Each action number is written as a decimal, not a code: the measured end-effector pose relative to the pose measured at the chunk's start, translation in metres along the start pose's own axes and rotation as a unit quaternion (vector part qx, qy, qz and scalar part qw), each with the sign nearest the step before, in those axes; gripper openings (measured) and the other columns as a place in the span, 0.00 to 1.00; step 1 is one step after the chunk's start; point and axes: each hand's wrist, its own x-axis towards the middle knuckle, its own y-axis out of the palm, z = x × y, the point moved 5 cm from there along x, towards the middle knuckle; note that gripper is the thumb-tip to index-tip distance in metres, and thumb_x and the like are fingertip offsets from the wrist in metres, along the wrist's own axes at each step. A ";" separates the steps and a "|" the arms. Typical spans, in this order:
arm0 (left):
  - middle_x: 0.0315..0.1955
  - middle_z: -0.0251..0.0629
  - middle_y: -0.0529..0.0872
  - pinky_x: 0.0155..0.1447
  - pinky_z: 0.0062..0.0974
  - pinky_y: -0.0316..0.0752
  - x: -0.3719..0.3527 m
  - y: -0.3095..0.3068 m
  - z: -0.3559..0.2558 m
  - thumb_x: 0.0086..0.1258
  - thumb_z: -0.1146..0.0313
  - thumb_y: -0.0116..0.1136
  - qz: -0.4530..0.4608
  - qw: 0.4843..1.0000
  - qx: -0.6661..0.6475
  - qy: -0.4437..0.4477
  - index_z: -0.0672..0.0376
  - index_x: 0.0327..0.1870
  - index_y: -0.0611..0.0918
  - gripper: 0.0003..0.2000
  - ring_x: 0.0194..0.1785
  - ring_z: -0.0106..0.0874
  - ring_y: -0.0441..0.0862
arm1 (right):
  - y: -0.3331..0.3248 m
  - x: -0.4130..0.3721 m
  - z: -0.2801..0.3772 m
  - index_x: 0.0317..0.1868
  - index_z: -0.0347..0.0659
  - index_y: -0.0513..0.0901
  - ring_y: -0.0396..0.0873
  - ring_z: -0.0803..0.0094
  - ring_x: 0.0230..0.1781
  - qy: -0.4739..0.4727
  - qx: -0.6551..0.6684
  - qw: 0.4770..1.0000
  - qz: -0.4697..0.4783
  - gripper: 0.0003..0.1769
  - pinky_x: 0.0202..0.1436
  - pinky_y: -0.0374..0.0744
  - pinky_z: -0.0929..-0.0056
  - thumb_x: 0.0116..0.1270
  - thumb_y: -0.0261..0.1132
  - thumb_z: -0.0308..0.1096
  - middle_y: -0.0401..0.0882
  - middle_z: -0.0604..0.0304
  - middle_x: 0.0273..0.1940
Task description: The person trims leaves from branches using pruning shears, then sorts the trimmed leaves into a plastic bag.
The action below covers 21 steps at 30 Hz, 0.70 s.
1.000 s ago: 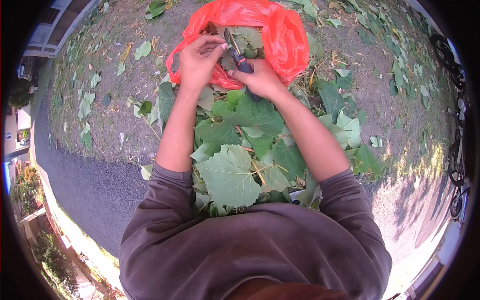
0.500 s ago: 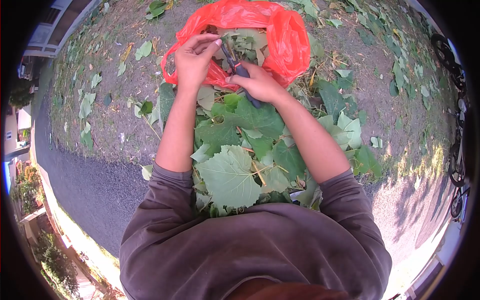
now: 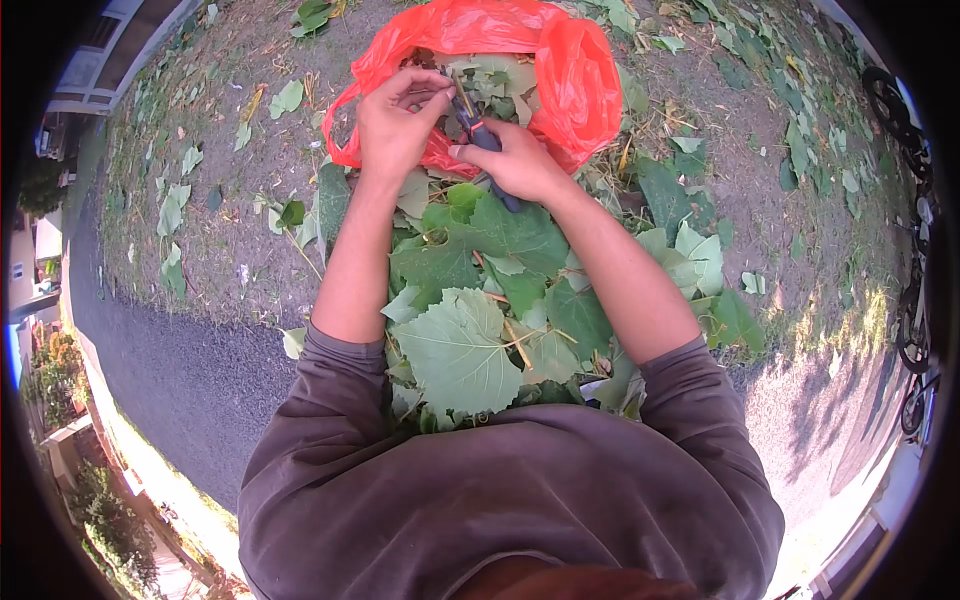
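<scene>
In my right hand is a pair of pruning shears with dark handles and a bit of red near the pivot. The shears' blades point away from me, over the mouth of a red plastic bag. Fingers pinched, my left hand holds a thin brownish stem close beside the blades. Cut leaf pieces lie inside the bag. Below my hands, a pile of large green leaves rests between my forearms.
Loose leaves are scattered over the bare soil on both sides. Grey asphalt lies nearer to me on the left. Bicycles or similar wheeled things stand at the far right edge.
My left hand has shifted slightly right, bringing its fingertips closer to the shears' blades. The right hand keeps its hold on the shears, almost in place.
</scene>
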 end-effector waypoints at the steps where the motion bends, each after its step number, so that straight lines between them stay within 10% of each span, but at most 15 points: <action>1: 0.44 0.36 0.94 0.55 0.23 0.87 0.000 0.001 0.000 0.71 0.80 0.72 0.001 1.000 0.000 0.000 0.68 0.49 0.89 0.08 0.49 0.25 0.93 | -0.001 0.000 0.000 0.63 0.42 0.89 0.90 0.62 0.50 0.012 -0.012 1.000 -0.002 0.35 0.60 0.83 0.62 0.65 0.76 0.59 0.92 0.51 0.49; 21: 0.45 0.37 0.91 0.55 0.24 0.87 0.000 -0.001 0.000 0.71 0.81 0.72 -0.026 0.999 -0.037 0.010 0.67 0.52 0.85 0.12 0.49 0.26 0.91 | -0.003 0.004 -0.003 0.48 0.39 0.93 0.87 0.61 0.33 0.014 -0.081 0.996 -0.037 0.31 0.45 0.83 0.62 0.66 0.75 0.62 0.88 0.55 0.30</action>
